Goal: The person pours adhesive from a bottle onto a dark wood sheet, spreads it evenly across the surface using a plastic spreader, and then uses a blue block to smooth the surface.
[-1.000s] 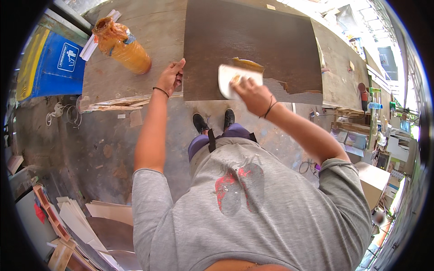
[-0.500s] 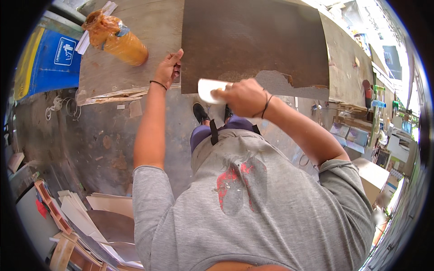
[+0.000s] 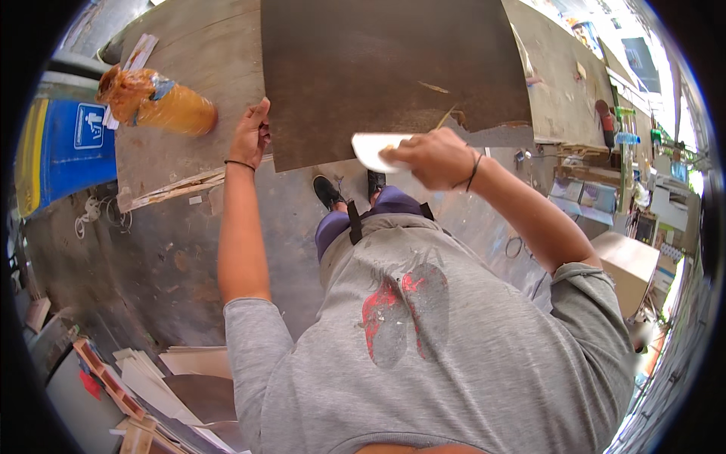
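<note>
A dark brown sheet [image 3: 393, 76] lies on the workbench, its near edge at the bench's front. A grey patch [image 3: 514, 136] shows at its near right corner, beside a strip of thick brown stuff. My left hand [image 3: 252, 135] is closed at the sheet's left edge, thumb up and fingers curled. Over the near edge, my right hand [image 3: 442, 157] grips a white flat spreader [image 3: 369, 150], its blade pointing left. Whether the blade touches the sheet I cannot tell. An amber plastic bottle [image 3: 170, 110], smeared with orange-brown stuff, stands on the bench to the left.
The wooden workbench [image 3: 151, 163] has a splintered front edge. At far left stands a blue bin [image 3: 76, 144] with a yellow side. Boards [image 3: 197, 362] lean behind me at lower left. A cardboard box [image 3: 628, 261] and a red-handled tool [image 3: 605, 121] are on the right.
My right hand has moved the spreader slightly right along the near edge. Less of the grey patch shows. The sheet and my left hand appear farther left and a little lower in view.
</note>
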Action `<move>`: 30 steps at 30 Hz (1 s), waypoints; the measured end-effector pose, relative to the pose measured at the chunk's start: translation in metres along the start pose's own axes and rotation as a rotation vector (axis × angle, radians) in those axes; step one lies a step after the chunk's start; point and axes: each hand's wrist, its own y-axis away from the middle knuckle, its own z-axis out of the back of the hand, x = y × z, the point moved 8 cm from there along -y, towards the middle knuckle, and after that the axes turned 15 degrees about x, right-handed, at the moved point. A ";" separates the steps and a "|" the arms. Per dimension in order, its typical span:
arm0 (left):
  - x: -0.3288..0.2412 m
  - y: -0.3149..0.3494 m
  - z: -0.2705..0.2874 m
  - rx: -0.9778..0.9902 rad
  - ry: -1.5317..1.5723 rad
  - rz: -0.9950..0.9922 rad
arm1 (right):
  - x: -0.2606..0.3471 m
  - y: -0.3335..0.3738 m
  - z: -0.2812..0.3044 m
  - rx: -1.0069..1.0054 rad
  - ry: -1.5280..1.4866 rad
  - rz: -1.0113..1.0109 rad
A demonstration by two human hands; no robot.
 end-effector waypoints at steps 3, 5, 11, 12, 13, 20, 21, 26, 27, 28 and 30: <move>-0.001 -0.003 0.007 0.010 -0.004 -0.042 | 0.019 0.013 0.016 0.116 0.012 0.018; 0.002 -0.001 0.013 0.012 -0.007 -0.042 | -0.008 0.020 0.048 0.092 0.123 -0.146; -0.003 -0.001 0.002 -0.029 -0.055 -0.015 | -0.137 0.046 0.023 0.046 -0.012 -0.447; -0.002 -0.001 0.000 -0.025 -0.044 -0.023 | -0.123 0.047 0.008 -0.027 0.033 -0.320; -0.002 0.002 0.002 -0.031 -0.038 -0.032 | -0.106 0.048 -0.002 -0.044 0.023 -0.250; 0.000 0.001 0.011 -0.011 -0.019 -0.047 | -0.017 0.070 -0.010 0.295 -0.113 -0.160; -0.002 0.000 0.010 -0.017 -0.014 -0.064 | -0.031 0.074 0.021 0.106 -0.114 -0.203; -0.003 -0.001 0.012 -0.028 -0.043 -0.079 | -0.123 0.076 0.065 -0.331 0.173 -0.136; -0.002 0.001 0.009 -0.057 -0.071 -0.071 | -0.133 0.075 0.051 -0.350 0.258 -0.134; -0.006 0.005 0.006 -0.089 -0.101 -0.063 | -0.138 0.072 0.031 -0.206 0.282 -0.162; -0.015 0.010 0.000 -0.145 -0.186 -0.057 | -0.128 0.079 -0.008 -0.071 0.385 -0.134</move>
